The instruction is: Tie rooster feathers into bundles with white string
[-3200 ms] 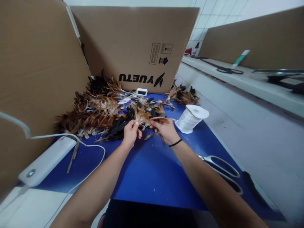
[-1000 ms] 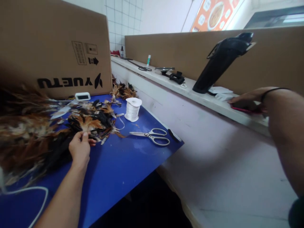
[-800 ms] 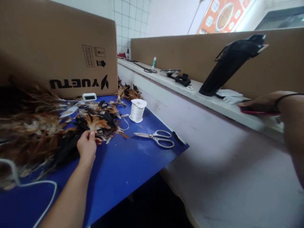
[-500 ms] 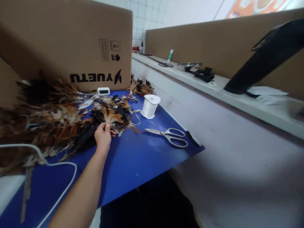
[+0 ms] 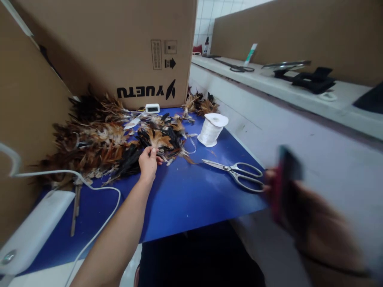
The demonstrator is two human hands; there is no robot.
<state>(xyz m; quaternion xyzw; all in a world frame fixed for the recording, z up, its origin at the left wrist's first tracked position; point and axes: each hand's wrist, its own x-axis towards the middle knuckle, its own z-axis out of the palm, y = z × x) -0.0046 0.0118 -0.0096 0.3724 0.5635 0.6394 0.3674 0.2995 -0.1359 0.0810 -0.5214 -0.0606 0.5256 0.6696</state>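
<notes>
My left hand (image 5: 148, 163) is closed, thumb and fingers pinching the quill end of a small bunch of brown and black feathers (image 5: 158, 139) at the near edge of the pile. To the right, my right hand (image 5: 317, 223) is smeared by motion but wrapped round a flat dark object with a red edge (image 5: 290, 175), too blurred to name for certain. Between the two hands, metal-handled scissors (image 5: 231, 171) lie with their blades pointing left. A white spool of ribbon (image 5: 212, 129) stands behind the scissors, its loose end curling toward the feathers.
More feathers (image 5: 89, 139) cover the blue tabletop (image 5: 179, 203) at the left. A small white display device (image 5: 152, 108) sits before a cardboard box (image 5: 104, 52). The ledge (image 5: 284, 87) holds black-handled scissors (image 5: 241, 68) and a clamp (image 5: 314, 79). A white cable (image 5: 115, 199) crosses the left side.
The view has swung left. My right hand has come into view at the right with the dark, red-edged object. My left hand keeps its pinch on the feathers.
</notes>
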